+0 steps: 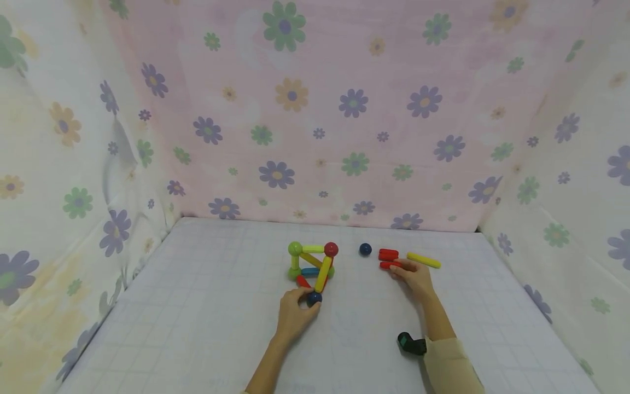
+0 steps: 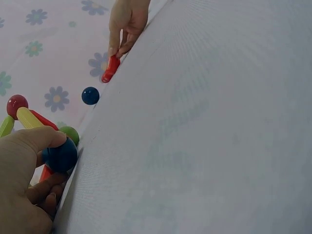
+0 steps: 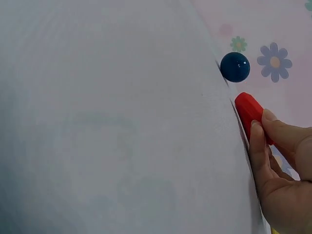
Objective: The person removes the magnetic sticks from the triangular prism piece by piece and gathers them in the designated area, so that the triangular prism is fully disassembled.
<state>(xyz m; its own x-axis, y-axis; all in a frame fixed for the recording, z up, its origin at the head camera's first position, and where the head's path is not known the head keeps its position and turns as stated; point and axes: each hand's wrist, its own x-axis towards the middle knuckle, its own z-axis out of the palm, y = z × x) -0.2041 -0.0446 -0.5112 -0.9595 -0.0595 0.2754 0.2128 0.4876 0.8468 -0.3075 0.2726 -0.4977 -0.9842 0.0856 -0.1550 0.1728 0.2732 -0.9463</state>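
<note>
A dark blue ball (image 1: 314,298) at the near corner of a built frame of coloured rods and balls is gripped by my left hand (image 1: 297,313), thumb and fingers around it in the left wrist view. A yellow rod (image 1: 323,274) slopes from this ball up to a red ball (image 1: 331,249). Green balls (image 1: 295,249) and a blue rod (image 1: 310,271) form the frame's other parts. With thumb and fingertips, my right hand (image 1: 416,278) pinches a red rod (image 3: 249,111) close over the table. Other red rods (image 1: 388,254) lie just beyond it.
A loose dark blue ball (image 1: 365,249) lies between the frame and the red rods. To the right rests a loose yellow rod (image 1: 424,260). A black device (image 1: 411,344) sits at the right wrist. Flowered cloth walls (image 1: 320,164) enclose the white table (image 1: 206,306) at back and sides.
</note>
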